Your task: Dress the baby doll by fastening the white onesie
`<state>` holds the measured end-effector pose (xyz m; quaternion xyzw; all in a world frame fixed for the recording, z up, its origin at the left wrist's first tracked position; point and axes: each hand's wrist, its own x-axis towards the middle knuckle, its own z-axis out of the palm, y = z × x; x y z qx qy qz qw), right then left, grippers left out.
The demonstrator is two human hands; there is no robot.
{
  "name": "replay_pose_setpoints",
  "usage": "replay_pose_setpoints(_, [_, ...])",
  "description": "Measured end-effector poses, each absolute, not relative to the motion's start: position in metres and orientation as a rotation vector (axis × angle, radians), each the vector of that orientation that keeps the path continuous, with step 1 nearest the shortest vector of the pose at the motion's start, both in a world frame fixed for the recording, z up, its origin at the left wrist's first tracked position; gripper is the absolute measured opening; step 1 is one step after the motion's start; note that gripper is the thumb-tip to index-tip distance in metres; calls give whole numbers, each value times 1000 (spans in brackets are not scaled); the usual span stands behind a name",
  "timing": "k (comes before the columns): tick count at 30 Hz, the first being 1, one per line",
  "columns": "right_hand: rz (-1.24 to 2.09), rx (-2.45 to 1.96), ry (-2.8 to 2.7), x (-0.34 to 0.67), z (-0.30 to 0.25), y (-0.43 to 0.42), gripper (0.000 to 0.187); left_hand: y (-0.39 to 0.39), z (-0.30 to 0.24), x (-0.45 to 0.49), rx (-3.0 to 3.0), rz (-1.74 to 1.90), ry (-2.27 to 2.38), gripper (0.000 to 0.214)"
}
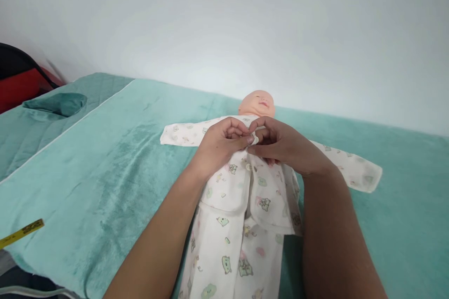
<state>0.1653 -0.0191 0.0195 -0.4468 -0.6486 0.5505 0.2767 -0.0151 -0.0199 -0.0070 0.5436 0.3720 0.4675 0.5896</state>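
Note:
A baby doll (pixel 257 103) lies on its back, dressed in a white long-sleeved baby shirt (pixel 224 182) with small animal prints. Both sleeves spread out to the sides. At the chest, my left hand (pixel 228 138) pinches the edge of the shirt's front opening. Close against it, my right hand (pixel 280 142) grips the opposite edge, fingertips almost meeting the left ones. Lower down the placket a small button or snap (pixel 249 167) shows. White trousers (pixel 228 261) in a matching print extend below the hem. My fingers partly hide the fastening between them.
A teal plush cover (pixel 115 173) spreads under the doll, up to a pale wall (pixel 224 23). Folded teal cloth (pixel 56 105) and a red and black item (pixel 21 79) are at the left. A yellow strip (pixel 23 232) and a pale cable (pixel 35 292) lie at the lower left.

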Motion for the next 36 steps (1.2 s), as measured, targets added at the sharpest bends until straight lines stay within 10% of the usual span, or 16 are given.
replay_pose_setpoints(22, [1397, -1172, -1659, 163, 13, -19, 40, -20, -5, -21, 1315, 1080, 874, 11])
replay_pose_setpoints(36, [554, -1945, -2071, 136, 22, -116, 24, -36, 21, -49, 1788, 541, 829, 13])
